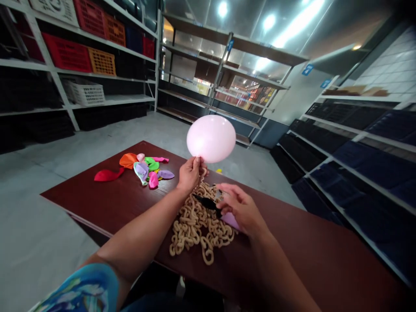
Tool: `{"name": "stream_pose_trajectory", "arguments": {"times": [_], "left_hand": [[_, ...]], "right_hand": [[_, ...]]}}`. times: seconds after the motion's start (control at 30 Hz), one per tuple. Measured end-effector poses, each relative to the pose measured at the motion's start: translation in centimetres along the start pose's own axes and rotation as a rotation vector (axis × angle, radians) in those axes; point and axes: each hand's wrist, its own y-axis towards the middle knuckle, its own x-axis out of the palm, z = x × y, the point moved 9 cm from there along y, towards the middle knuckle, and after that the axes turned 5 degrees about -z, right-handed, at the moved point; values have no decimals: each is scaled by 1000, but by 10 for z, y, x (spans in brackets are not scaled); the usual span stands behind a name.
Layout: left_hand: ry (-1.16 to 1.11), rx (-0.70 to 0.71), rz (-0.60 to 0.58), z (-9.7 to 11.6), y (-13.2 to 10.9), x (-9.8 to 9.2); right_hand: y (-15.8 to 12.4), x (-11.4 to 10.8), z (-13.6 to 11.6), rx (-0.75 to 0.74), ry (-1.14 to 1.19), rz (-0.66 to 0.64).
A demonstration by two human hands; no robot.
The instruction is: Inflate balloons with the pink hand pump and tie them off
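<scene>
A round, inflated pale pink balloon is upright above the far edge of the table. My left hand pinches it at the neck, and a beige loop hangs close to those fingers. Below lies a heap of beige, chain-like loops. My right hand is over the right side of the heap with its fingers apart. Beside its fingertips is a black, tapered object; whether they touch is unclear. A light purple thing shows partly under this hand, the rest of it hidden.
Several flat balloons in mixed colours lie on the left of the dark red table, with a red balloon farther left. Shelves with crates stand at left, a metal rack behind, and shelves of dark bins at right.
</scene>
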Motion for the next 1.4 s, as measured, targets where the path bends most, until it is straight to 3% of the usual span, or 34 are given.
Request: {"name": "stream_pose_trajectory", "arguments": {"times": [0.1, 0.23, 0.4, 0.53, 0.67, 0.83, 1.03, 1.13, 1.2, 1.33, 1.4], "left_hand": [[-16, -13, -76, -3, -4, 9], [27, -22, -146, -6, -2, 12], [393, 102, -192, 1, 1, 8], [721, 284, -302, 9, -2, 17], [828, 366, -382, 6, -3, 23], [828, 318, -502, -5, -4, 31], [652, 68, -613, -32, -7, 35], [373, -157, -564, -50, -8, 32], [117, -314, -543, -59, -12, 35], [-291, -495, -512, -57, -22, 43], [-398, -512, -484, -52, -22, 44]], "right_hand": [[18, 18, 0, -26, 159, 73], [37, 45, 16, 88, 209, -54], [37, 27, 4, 111, 33, -75], [35, 5, -18, 142, 127, -26], [40, 0, -41, 101, 163, -22], [52, 12, -61, -16, 71, -61], [82, 49, -72, -38, -139, -151], [103, 70, -74, -10, -371, -177], [111, 80, -85, -99, -553, -143], [86, 82, -113, -402, -693, 42], [64, 70, -106, -405, -625, 104]]}}
